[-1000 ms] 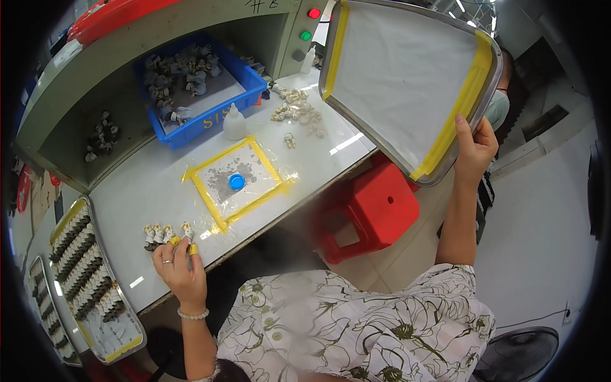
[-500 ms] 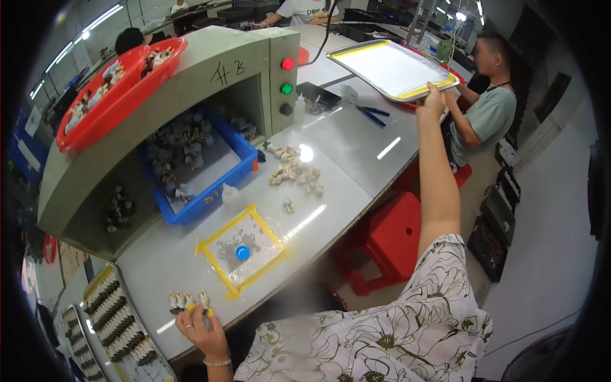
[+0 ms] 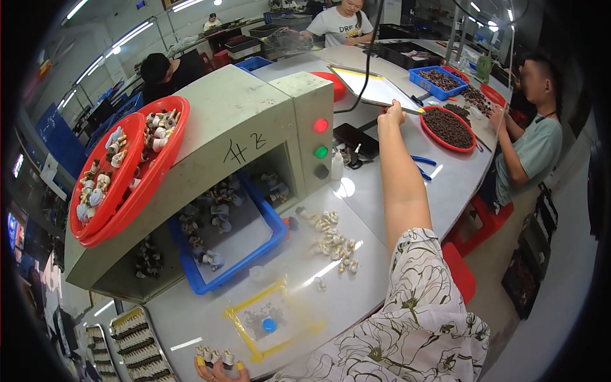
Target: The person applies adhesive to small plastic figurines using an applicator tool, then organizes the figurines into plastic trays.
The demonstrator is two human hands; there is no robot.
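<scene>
My right hand (image 3: 393, 113) grips the near corner of a shallow metal tray (image 3: 364, 84) with a white lining and yellow edging, held out at arm's length beyond the grey-green machine's right side. At the lower edge, my left hand (image 3: 219, 373) has its yellow-tipped fingers closed about a short row of small white-and-dark figures (image 3: 215, 355) at table level. Part of that hand is cut off by the picture's edge. Right of it lies a yellow-taped rectangle (image 3: 261, 352) with a blue cap (image 3: 269, 325). Loose cream figures (image 3: 334, 242) are scattered farther up the table.
The arched machine (image 3: 223, 121) carries red trays (image 3: 172, 146) of figures on top and a blue crate (image 3: 200, 283) in its opening. Filled metal trays (image 3: 149, 363) stand at lower left. Blue-handled pliers (image 3: 420, 167) and a red bowl (image 3: 474, 143) of brown pieces lie right. A co-worker (image 3: 534, 140) sits beyond.
My right hand has carried the tray left and farther away, behind the machine's right side. The view has shifted, showing more of the far table. My left hand stays at the row of figures.
</scene>
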